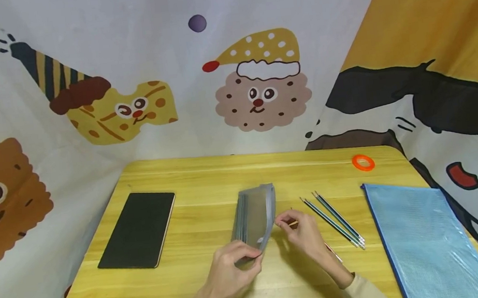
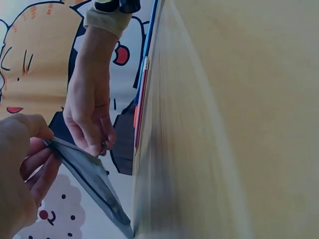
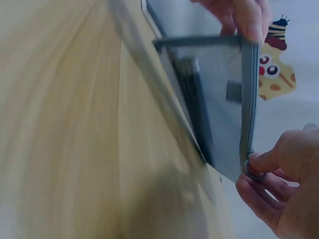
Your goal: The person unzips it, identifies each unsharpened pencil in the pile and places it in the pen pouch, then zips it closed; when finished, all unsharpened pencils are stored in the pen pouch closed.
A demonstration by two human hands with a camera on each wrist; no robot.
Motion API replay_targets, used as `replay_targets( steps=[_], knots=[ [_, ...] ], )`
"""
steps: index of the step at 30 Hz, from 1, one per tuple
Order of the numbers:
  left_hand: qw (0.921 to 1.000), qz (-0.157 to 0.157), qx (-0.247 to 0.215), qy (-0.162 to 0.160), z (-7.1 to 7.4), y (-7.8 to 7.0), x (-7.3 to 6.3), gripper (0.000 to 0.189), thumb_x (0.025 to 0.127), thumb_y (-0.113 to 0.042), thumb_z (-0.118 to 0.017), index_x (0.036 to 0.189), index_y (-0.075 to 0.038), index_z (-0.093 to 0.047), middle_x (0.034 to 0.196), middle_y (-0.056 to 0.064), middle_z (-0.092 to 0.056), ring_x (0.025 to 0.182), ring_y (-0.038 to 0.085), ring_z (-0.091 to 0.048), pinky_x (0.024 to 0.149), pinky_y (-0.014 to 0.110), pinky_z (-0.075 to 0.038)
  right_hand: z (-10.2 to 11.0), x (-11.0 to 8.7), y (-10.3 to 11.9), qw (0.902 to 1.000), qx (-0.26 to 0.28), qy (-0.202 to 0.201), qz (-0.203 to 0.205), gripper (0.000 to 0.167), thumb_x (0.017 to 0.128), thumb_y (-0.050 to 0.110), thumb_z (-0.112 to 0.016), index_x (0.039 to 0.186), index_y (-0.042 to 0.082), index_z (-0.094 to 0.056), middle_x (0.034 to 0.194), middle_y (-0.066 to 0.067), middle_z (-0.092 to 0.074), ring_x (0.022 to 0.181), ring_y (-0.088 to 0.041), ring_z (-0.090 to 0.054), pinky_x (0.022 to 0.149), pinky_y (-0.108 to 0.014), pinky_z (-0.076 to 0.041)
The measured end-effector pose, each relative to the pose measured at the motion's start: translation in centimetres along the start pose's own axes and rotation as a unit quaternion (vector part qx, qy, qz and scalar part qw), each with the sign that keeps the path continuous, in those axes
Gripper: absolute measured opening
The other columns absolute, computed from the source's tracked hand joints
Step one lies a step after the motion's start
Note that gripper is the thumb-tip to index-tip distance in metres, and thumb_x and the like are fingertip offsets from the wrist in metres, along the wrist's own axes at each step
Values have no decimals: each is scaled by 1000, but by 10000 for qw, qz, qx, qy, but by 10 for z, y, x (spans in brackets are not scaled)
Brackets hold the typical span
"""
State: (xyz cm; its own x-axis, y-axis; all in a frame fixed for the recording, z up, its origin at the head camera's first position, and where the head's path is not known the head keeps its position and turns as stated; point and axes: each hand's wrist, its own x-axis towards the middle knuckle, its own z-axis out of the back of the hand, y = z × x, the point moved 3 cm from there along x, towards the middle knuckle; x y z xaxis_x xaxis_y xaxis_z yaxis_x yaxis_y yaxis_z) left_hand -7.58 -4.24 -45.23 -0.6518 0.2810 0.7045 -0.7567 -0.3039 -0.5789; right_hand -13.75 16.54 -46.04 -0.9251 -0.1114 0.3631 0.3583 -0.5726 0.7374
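Note:
A grey see-through zip pouch (image 1: 256,212) is held tilted up over the table, with dark, slim things (image 3: 192,99) inside along its lower side. My left hand (image 1: 234,266) pinches its near corner at the zip edge between thumb and fingers. At the zip edge, my right hand (image 3: 286,181) holds a ring pull (image 3: 255,173) between thumb and fingers. Close to the right hand (image 1: 304,234) in the head view, a red pencil (image 1: 334,251) lies on the table, partly hidden by the wrist.
Several green pencils (image 1: 336,219) lie right of the pouch. A black notebook (image 1: 138,232) is at the left, a blue zip bag (image 1: 432,240) at the right. An orange tape ring (image 1: 363,162) sits near the far right corner of the wooden table (image 1: 200,279). A printed cloth (image 1: 194,139) hangs behind.

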Motion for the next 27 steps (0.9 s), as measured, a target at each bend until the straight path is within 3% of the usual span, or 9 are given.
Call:
replay_targets(
  steps=[6, 11, 20, 27],
  knots=[
    [9980, -502, -208, -330, 10, -1, -6, 25, 66, 9, -79, 85, -7, -76, 81, 4, -75, 73, 13, -71, 75, 14, -62, 6, 12, -13, 9991, -280, -326, 12, 5, 87, -2, -76, 86, 3, -76, 82, -8, -77, 73, -23, -74, 61, -18, -62],
    [9959, -718, -241, -491, 19, 0, -11, 28, 62, 9, -79, 84, -7, -76, 80, 4, -75, 71, 14, -71, 73, 15, -62, 8, 20, -23, 9983, -407, -420, -57, 7, 88, -1, -75, 87, 5, -76, 83, -8, -77, 75, -24, -73, 62, -22, -64],
    [9934, -984, -359, -457, 36, 3, -16, 30, 58, 12, -77, 82, -6, -75, 78, 5, -75, 71, 13, -70, 73, 17, -63, 13, 24, -41, 9969, -502, -391, -472, 4, 92, 2, -72, 90, 4, -76, 86, -10, -77, 78, -27, -73, 64, -26, -65],
    [9933, -967, -256, -586, 49, 13, -17, 25, 63, 11, -78, 83, -3, -75, 77, 7, -74, 67, 14, -69, 68, 14, -61, 17, 18, -40, 9953, -560, -564, -556, 2, 91, 6, -74, 90, 6, -75, 97, -11, -77, 78, -27, -74, 64, -29, -66]
  ],
)
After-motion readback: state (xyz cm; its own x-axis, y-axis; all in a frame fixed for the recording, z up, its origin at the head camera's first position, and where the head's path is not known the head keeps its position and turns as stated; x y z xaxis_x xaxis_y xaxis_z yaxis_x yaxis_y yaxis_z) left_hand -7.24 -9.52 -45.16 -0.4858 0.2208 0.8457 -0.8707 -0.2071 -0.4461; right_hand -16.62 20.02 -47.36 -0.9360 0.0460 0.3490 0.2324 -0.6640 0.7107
